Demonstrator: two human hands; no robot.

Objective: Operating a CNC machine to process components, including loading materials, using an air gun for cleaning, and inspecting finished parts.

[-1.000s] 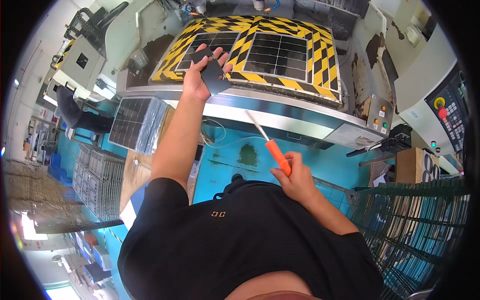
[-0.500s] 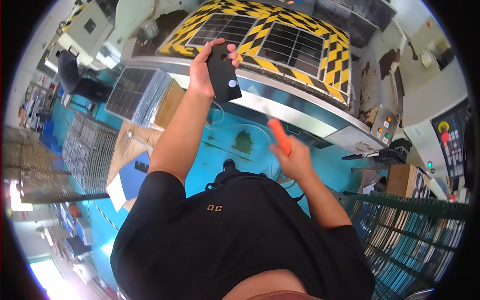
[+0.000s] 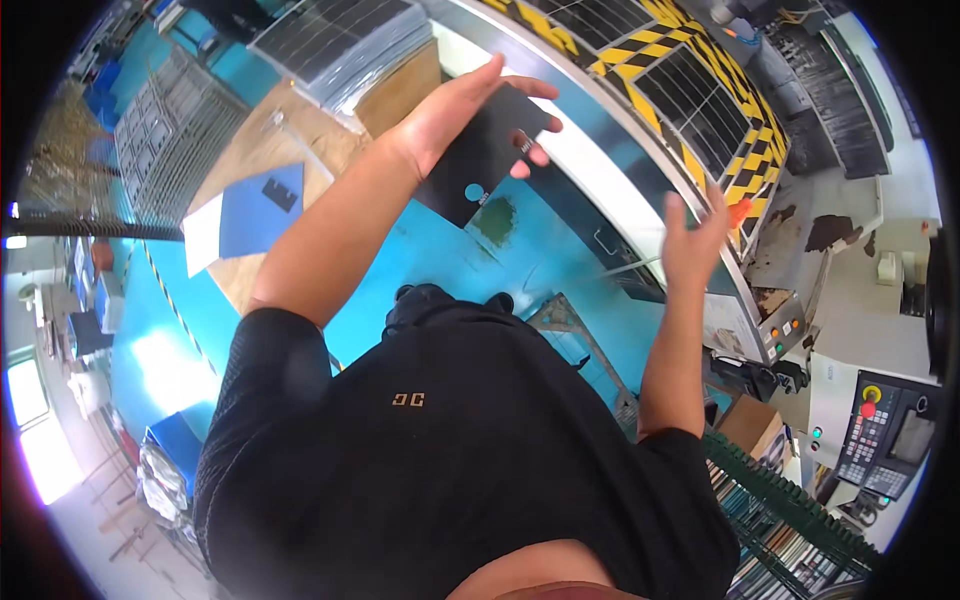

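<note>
My left hand (image 3: 465, 115) grips a thin black rectangular plate (image 3: 465, 165) from its upper edges. The plate tilts over the floor; blue floor shows through a round hole near its lower end, and fingers show at another opening. Off to the right, my right hand (image 3: 695, 245) is raised at the machine's front edge, thumb and fingers apart and slightly blurred. Just beyond its fingers an orange-handled tool (image 3: 739, 212) lies by the machine's rim, partly hidden by the hand.
A machine bed (image 3: 700, 95) with yellow-black striped tape stands ahead. On the left, a wooden bench (image 3: 235, 275) carries a blue sheet (image 3: 250, 225) with a small black plate (image 3: 279, 193). A control panel (image 3: 885, 435) and green rack (image 3: 790, 500) stand right.
My right hand has swung right to the machine edge and opened from the orange tool. The left hand still holds the black plate, now tilted more. The view has turned, shifting the machine right.
</note>
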